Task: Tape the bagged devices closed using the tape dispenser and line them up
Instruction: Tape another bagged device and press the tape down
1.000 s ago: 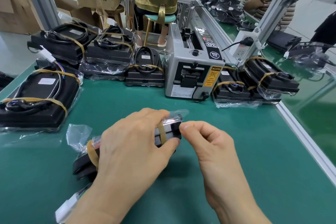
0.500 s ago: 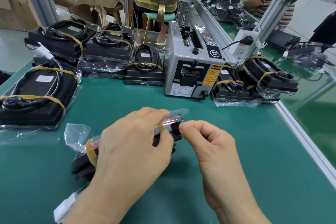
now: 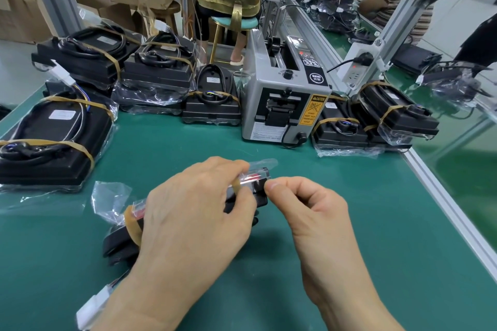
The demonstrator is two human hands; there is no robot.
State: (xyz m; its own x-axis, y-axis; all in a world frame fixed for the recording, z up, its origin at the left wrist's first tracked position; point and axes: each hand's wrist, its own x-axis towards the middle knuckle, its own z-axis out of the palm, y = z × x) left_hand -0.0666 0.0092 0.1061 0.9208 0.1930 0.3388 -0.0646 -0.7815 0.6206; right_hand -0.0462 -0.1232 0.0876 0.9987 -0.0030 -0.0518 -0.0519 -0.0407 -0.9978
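A black bagged device (image 3: 121,242) with tan bands lies on the green table (image 3: 349,209), mostly under my left hand (image 3: 193,217), which grips it from above. My right hand (image 3: 309,204) pinches the bag's clear plastic at the device's right end, thumb and forefinger together. The grey tape dispenser (image 3: 282,105) stands at the back centre, apart from both hands. Banded bagged devices sit on the left (image 3: 53,137), at the back (image 3: 158,72) and right of the dispenser (image 3: 376,121).
A white connector (image 3: 91,306) on wires pokes out by my left wrist. The table's aluminium edge rail (image 3: 451,212) runs along the right. A power strip (image 3: 355,64) hangs on a frame post. A person sits on a stool (image 3: 234,16) behind the bench, near cardboard boxes.
My hands have barely moved. The right fingers have closed in slightly on the bag end while the left hand keeps its grip on the device.
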